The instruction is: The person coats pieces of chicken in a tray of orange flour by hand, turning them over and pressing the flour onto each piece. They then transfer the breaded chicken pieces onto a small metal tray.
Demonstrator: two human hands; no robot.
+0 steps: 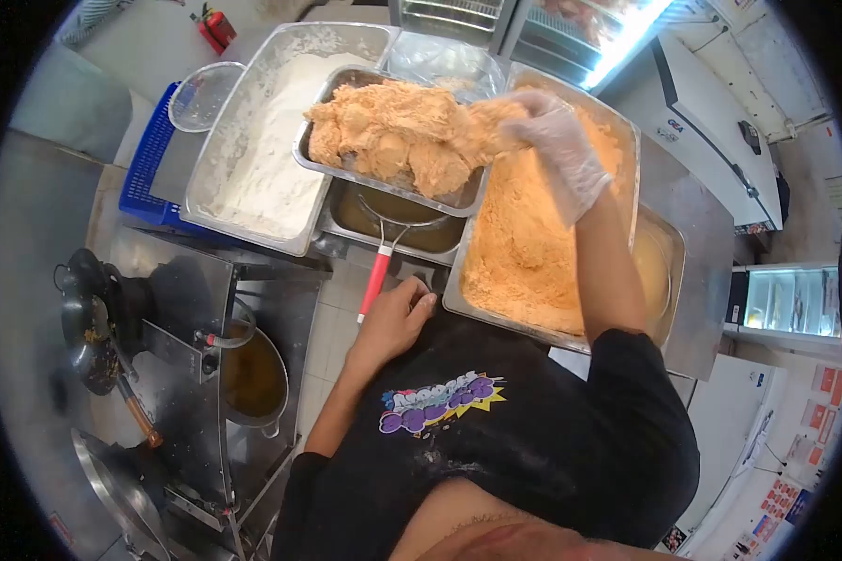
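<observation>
In the head view my right hand (558, 150), in a clear plastic glove, grips a breaded chicken piece (492, 129) at the right end of a metal tray (301, 154). That tray is heaped with breaded chicken (384, 117) in an orange coating. Below my gloved hand lies a large pan of orange breading (524, 252). My left hand (398, 318) is bare and curled near my waist, beside the red handle (375, 280) of a strainer. Its inner side is hidden, so I cannot see whether anything is in it. The strainer rests over a pan of liquid (355, 217).
A pan of white flour (276, 150) stands left, next to a blue basket (150, 159) and a round sieve (206, 98). A batter container (653, 262) sits right. A pot of brown liquid (253, 374) and a wok (89, 327) are lower left. Lit fridges (552, 47) stand behind.
</observation>
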